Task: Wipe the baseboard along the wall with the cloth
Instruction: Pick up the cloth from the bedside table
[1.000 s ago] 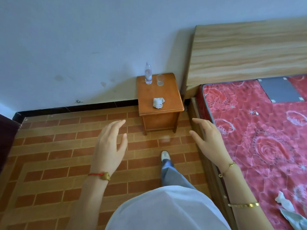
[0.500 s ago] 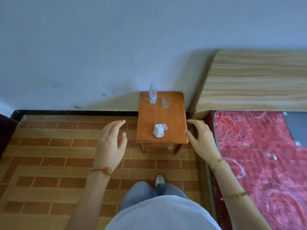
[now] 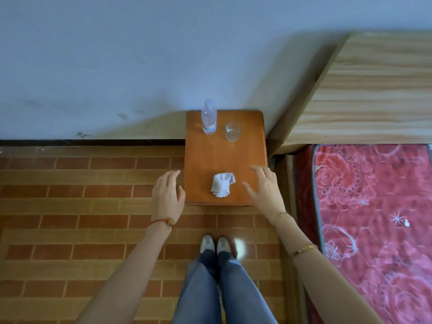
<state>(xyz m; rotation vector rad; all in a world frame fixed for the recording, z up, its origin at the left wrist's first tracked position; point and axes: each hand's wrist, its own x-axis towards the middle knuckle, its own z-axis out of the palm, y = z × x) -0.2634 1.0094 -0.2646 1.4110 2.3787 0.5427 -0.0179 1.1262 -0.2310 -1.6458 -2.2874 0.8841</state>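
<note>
A crumpled white cloth [image 3: 222,184] lies near the front edge of a small wooden bedside table [image 3: 205,157]. The black baseboard [image 3: 93,142] runs along the foot of the pale wall, left of the table. My left hand [image 3: 167,196] hovers open just off the table's left front corner. My right hand [image 3: 265,189] is open over the table's right front part, a short way right of the cloth and not touching it. Both hands hold nothing.
A plastic water bottle [image 3: 208,118] and an empty glass [image 3: 233,131] stand at the back of the table. A bed with a red patterned mattress [image 3: 374,218] and a wooden headboard [image 3: 374,90] fills the right side. My feet [image 3: 215,244] stand on the brick-pattern floor [image 3: 81,218].
I have stepped closer to the table and the view now looks straight down on it. Both hands have come forward to either side of the cloth, still open.
</note>
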